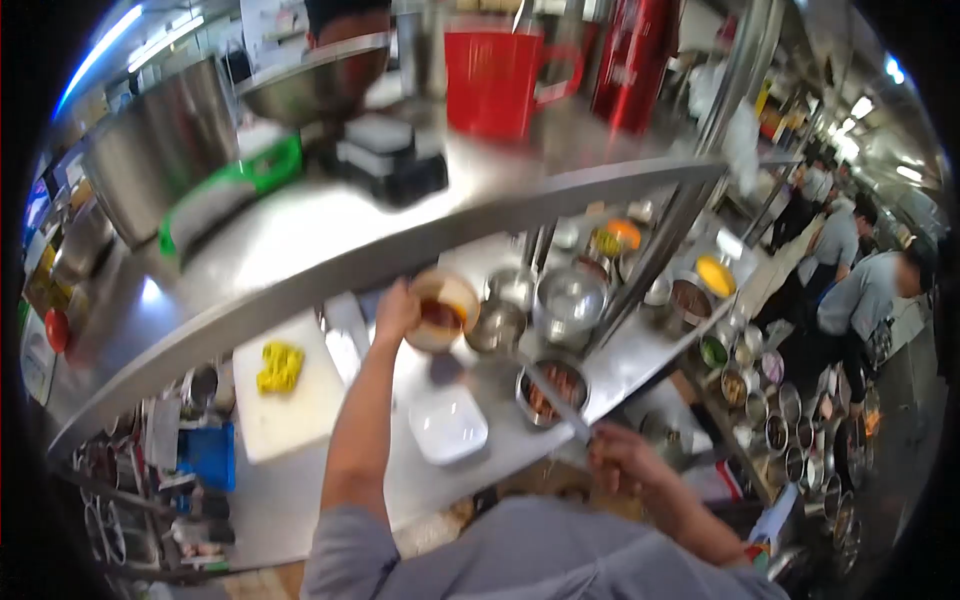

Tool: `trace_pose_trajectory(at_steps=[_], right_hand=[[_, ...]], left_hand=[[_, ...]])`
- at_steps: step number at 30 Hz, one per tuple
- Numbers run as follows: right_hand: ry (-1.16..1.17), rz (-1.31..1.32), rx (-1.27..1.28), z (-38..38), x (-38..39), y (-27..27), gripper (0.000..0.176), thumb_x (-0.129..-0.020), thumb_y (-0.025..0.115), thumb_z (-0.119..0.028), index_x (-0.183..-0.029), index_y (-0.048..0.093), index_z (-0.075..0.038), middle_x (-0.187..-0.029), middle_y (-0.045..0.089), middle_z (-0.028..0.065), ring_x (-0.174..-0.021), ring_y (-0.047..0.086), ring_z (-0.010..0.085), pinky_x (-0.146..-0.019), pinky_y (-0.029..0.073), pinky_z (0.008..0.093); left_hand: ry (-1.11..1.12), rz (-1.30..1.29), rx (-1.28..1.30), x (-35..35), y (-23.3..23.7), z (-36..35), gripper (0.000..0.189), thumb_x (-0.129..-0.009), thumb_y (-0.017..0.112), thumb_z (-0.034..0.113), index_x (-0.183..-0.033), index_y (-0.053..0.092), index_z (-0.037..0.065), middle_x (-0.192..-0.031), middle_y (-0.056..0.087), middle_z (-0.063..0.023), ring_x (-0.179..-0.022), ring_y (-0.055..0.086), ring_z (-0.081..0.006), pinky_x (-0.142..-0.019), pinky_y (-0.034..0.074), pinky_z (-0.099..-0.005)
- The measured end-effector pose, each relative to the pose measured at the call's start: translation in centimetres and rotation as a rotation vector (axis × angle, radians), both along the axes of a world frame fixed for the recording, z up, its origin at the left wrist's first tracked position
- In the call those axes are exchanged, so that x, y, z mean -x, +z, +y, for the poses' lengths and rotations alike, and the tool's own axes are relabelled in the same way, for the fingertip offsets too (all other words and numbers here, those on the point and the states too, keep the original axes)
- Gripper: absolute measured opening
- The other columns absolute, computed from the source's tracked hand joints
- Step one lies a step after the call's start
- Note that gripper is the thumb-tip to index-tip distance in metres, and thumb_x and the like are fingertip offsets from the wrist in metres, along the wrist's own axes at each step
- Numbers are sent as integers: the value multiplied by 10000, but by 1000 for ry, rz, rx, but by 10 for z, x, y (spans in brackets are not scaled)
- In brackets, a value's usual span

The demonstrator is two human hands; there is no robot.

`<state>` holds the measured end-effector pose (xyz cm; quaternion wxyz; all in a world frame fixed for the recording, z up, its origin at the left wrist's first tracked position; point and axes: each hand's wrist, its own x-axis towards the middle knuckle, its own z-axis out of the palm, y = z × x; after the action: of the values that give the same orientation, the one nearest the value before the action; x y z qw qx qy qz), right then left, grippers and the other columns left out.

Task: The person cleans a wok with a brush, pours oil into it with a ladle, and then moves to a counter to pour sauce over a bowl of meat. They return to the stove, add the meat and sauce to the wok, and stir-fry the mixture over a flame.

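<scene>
You are holding a small round pale bowl (pixel 443 312) of dark red-brown sauce, lifted just above the back of the steel worktop (pixel 300 500) and just under the edge of the upper steel shelf (pixel 300 240). Your left hand (pixel 397 310) is grasping it by its near side, arm stretched out forward. Your right hand (pixel 622 455) is clenching its grip around the handle of a long thin metal utensil (pixel 560 405), whose far end is reaching into a round steel bowl of reddish-brown pieces (pixel 572 378). The frame is too blurred to show whether that end is a spoon or a ladle.

Judging from this, you are in the middle of working between the steel bowl and the sauce bowl. The next move calls for holding the sauce bowl level and guiding the utensil past the shelf post without knocking it.

Just beside the sauce bowl, empty shiny steel bowls (pixel 570 300) are standing. An empty white square dish (pixel 447 425) is lying nearer to you. To its left, a white cutting board (pixel 300 420) is carrying chopped yellow pieces (pixel 280 367).

On the shelf, a red plastic jug (pixel 497 80), a black scale (pixel 390 155) and large steel mixing bowls (pixel 160 150) are standing. To the right, rows of small steel containers (pixel 770 400) are lining a busy commercial kitchen, where other people in grey tops (pixel 850 290) are working.
</scene>
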<state>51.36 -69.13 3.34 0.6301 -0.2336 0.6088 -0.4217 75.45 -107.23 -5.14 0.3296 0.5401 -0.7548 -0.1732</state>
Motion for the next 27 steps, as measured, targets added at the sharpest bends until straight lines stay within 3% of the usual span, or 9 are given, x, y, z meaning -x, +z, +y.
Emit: trace_pose_trajectory(at_steps=[1, 3, 6, 12, 13, 14, 17, 27], right_hand=[[21, -9, -77, -4, -1, 4, 460, -831, 514, -76, -1277, 414, -27, -704, 566, 31, -433, 525, 116, -367, 407, 245], [-69, -303, -44, -6, 0, -8, 489, -843, 525, -67, -1303, 364, -17, -717, 539, 39, -461, 454, 86, -409, 396, 231], [-69, -545, -81, -13, -9, 5, 448, -884, 505, -76, -1302, 346, -45, -767, 513, 61, -520, 433, 78, -449, 382, 246], [-79, -603, -52, -18, -19, 0, 445, -882, 536, -69, -1260, 301, -75, -771, 507, 75, -539, 455, 85, -457, 383, 250], [-86, -623, -53, -19, -20, -2, 307, -888, 523, -73, -1154, 369, -74, -770, 509, 69, -541, 461, 82, -452, 388, 241], [-96, -634, -49, -20, -21, -3, 307, -888, 523, -73, -1154, 369, -74, -770, 509, 69, -541, 461, 82, -452, 388, 241], [-51, -700, -32, -22, -21, -3, 99, -895, 507, -80, -944, 421, -84, -769, 512, 52, -541, 463, 68, -443, 404, 221], [-93, -810, -50, -30, -26, -1, 35, -899, 483, -59, -881, 457, -76, -771, 505, 47, -557, 465, 69, -455, 420, 221]], left_hand=[[-32, -70, 34, 0, -1, -6, 244, -788, 548, 186, -937, 539, -6, -932, 610, -271, -915, 575, -445, -785, 464, -507], [-67, -246, -102, 4, 27, 4, 222, -745, 602, 157, -905, 563, 9, -941, 621, -253, -931, 598, -399, -785, 486, -473], [-49, -325, -168, 13, 37, 10, 233, -777, 581, 145, -972, 599, 18, -981, 636, -224, -950, 618, -355, -816, 492, -432], [-101, -514, -102, 26, 36, 21, 241, -810, 548, 123, -1019, 602, 16, -990, 641, -216, -958, 619, -359, -832, 492, -429], [-90, -511, -109, 27, 39, 23, 239, -818, 534, 118, -1022, 601, 15, -996, 640, -216, -962, 617, -362, -835, 491, -432], [-78, -508, -116, 27, 41, 26, 237, -825, 521, 114, -1024, 600, 13, -1002, 640, -216, -966, 615, -364, -838, 491, -436], [-74, -544, -98, 30, 41, 25, 240, -841, 493, 113, -1032, 598, 12, -1014, 634, -224, -979, 610, -370, -843, 488, -440], [-43, -544, -48, 29, 29, 21, 266, -880, 418, 153, -1030, 593, 19, -1013, 629, -238, -973, 606, -390, -842, 485, -458]])
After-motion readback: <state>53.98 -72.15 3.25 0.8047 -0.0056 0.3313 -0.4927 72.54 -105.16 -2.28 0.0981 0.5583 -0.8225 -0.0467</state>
